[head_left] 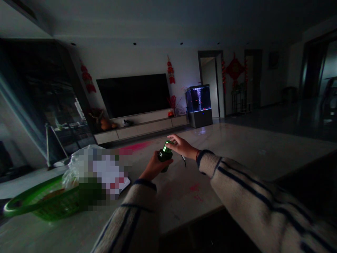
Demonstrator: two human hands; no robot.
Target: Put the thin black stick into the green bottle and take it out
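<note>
My left hand [154, 166] is wrapped round a small dark green bottle [165, 155], held tilted above the table. At the bottle's top, the fingers of my right hand [183, 146] are closed on its shiny green cap [166, 146]. Whether the cap is seated on the neck or loose, I cannot tell. Just below my right hand is a thin, white-and-dark thing [183, 160], too small to name.
On the pale table [237, 154], a green plastic basket [58, 207] stands at the left, with a clear plastic bag [72, 165] and a blurred-out white packet [122, 184] by it. Across the dim room are a television [134, 93] and a lit fish tank [199, 100].
</note>
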